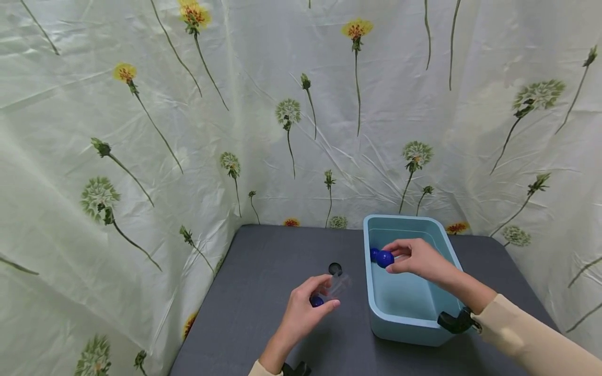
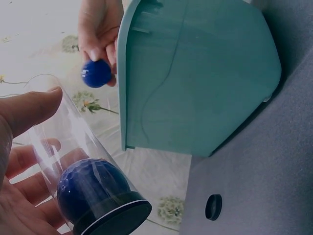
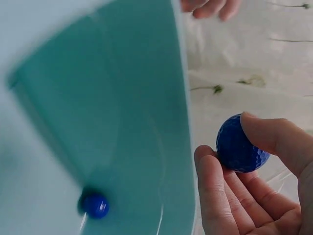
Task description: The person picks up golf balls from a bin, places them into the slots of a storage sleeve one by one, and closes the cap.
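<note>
My left hand [image 1: 298, 308] grips a clear plastic tube [image 2: 73, 122], held tilted over the table left of the bin. Inside the tube, at its black-capped end, lies a dark blue golf ball [image 2: 90, 186]. Between the thumb and fingers of my right hand [image 1: 420, 258] is another blue golf ball [image 3: 238, 147], held above the left part of the light blue bin [image 1: 370, 292]. A further blue ball [image 3: 95, 204] rests on the bin's floor against a wall. The tube's other end, seen in the left wrist view, has no cap on it.
A small round black cap [image 1: 335, 269] lies on the dark grey table [image 1: 263, 266], between the left hand and the back edge. Behind the table hangs a pale curtain [image 1: 301, 156] with a dandelion print. A black wrist strap [image 1: 456, 321] overlaps the bin's near right rim.
</note>
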A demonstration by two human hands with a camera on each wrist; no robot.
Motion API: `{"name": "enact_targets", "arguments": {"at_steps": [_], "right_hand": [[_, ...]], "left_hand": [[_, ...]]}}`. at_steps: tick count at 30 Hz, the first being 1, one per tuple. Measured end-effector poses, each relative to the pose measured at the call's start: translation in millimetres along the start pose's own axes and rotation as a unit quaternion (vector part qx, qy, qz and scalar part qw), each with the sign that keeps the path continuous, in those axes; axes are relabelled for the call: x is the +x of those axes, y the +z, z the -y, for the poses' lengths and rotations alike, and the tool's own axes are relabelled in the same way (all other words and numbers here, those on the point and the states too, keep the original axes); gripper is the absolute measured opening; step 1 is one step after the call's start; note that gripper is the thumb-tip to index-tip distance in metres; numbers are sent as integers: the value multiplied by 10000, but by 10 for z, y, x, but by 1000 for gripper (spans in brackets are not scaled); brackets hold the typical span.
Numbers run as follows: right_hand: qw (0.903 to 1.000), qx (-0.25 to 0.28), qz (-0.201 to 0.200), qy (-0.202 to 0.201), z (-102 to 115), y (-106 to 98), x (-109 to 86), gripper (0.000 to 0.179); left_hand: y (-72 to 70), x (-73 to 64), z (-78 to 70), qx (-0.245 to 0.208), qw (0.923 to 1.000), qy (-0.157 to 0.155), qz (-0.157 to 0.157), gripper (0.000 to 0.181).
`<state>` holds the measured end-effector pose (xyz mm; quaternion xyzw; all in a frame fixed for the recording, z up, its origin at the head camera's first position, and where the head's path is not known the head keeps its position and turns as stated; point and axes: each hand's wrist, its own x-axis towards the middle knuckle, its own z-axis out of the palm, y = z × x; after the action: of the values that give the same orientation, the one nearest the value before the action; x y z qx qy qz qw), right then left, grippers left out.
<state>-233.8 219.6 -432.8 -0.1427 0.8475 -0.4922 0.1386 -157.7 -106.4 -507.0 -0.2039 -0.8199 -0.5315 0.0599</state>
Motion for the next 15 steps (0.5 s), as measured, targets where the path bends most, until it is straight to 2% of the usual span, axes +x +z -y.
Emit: {"name": "enact_targets", "arguments": {"at_steps": [10,15], "right_hand": [[9960,807,287,-263,105,301,-150,49],[9936,987,443,-329,155,441,-171,47]], "left_hand": [[31,-4,-43,144,9998,128,15,48],[53,-4,-63,117,9997,186,69,47]]}}
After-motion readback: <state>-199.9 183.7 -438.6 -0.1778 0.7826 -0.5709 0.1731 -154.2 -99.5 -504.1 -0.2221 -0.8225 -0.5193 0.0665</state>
